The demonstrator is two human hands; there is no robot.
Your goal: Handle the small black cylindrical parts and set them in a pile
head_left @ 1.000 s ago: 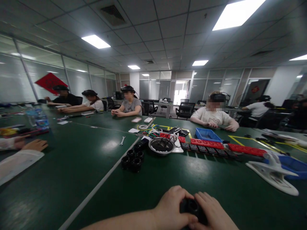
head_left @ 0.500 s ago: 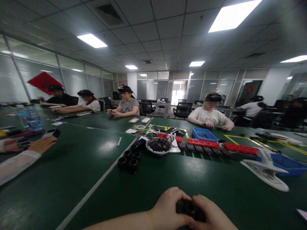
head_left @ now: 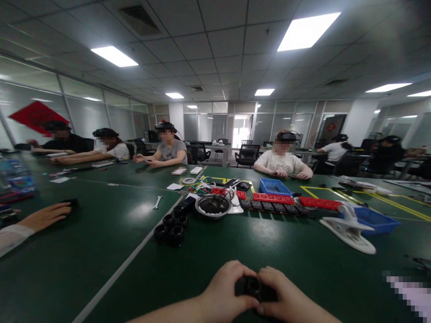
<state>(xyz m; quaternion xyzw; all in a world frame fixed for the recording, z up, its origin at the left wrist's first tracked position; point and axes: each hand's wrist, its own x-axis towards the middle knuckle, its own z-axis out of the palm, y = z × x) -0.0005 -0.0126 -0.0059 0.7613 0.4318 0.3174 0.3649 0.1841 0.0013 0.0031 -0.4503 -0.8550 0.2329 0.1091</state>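
Low in the head view, my left hand (head_left: 226, 289) and my right hand (head_left: 284, 294) both grip a dark object (head_left: 253, 285) with a round ring-like part facing up. The fingers of each hand wrap round one side of it, and the fingertips nearly meet. What exactly it is, I cannot make out. Beyond my hands stands a cluster of several black round parts (head_left: 176, 234). Behind those are a black device (head_left: 184, 205) and a metal bowl (head_left: 213, 207) with dark contents.
Red strips (head_left: 272, 198), a blue tray (head_left: 276, 186), another blue tray (head_left: 377, 220) and a white clamp-like stand (head_left: 348, 231) lie ahead and right. A wrench (head_left: 157, 202) is left of centre. Another person's hand (head_left: 45, 217) is at the left; more people sit across the green table (head_left: 111, 237).
The view has turned slightly right, so the scene sits further left. My hands still hold the dark object, whose round part now shows more clearly. The neighbour's hand at the left has lowered.
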